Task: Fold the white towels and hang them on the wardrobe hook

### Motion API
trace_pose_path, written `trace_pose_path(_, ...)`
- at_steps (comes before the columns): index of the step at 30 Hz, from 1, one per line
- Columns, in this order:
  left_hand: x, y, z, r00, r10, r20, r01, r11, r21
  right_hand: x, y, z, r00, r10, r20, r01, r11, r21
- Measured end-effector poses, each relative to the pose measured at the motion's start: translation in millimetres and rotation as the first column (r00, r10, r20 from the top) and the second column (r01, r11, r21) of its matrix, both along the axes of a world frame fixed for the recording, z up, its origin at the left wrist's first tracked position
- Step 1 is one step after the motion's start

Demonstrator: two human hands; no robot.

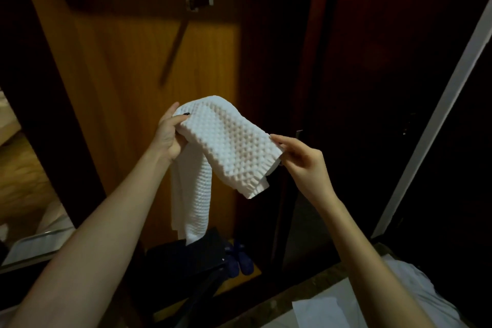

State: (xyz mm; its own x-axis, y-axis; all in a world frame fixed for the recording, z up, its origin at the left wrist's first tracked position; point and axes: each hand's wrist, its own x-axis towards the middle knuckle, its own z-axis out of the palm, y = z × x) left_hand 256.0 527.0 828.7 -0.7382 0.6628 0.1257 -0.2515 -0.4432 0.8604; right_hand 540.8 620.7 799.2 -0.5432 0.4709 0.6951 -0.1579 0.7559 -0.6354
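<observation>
A person's left hand (170, 136) grips one end of a white waffle-textured towel (229, 146), thumb curled over the top, while the right hand (303, 162) pinches the fringed opposite edge between thumb and fingertips. The towel is held in mid-air before an open wooden wardrobe (127, 66), a long tail hanging from the left hand toward a flat black case (197, 253) on the wardrobe floor, beside dark blue slippers (241, 258). A small metal hook (203, 0) sits bare on the back panel, well above the towel.
</observation>
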Motion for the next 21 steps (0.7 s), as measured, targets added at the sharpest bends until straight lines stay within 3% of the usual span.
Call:
trace_pose_path(5,-6,-5,11,0.999,0.017,0.045,-0.019,0.999,0.030,-2,-1,-26,0.972,0.064,0.228,-0.099,0.984,0.145)
trace_pose_path(8,-4,-3,19,0.998,0.011,0.057,-0.013,0.999,0.041,-14,-4,-46,0.949,-0.035,0.314,-0.046,0.968,0.246)
trace_pose_path(10,0,0,26,0.998,-0.005,0.065,0.001,0.999,0.047,-24,-5,-50,0.957,-0.112,0.268,0.022,0.948,0.317)
trace_pose_path(16,2,5,37,0.999,0.042,-0.008,-0.042,0.997,0.058,-29,4,-39,0.992,-0.127,-0.023,0.129,0.956,0.262)
trace_pose_path(19,0,3,33,0.995,0.055,-0.079,-0.053,0.998,0.030,-19,9,-24,0.993,-0.109,-0.039,0.114,0.980,0.163)
trace_pose_path(21,-2,2,28,0.990,0.059,-0.129,-0.059,0.998,0.001,-13,13,-14,0.994,-0.106,-0.034,0.110,0.978,0.177)
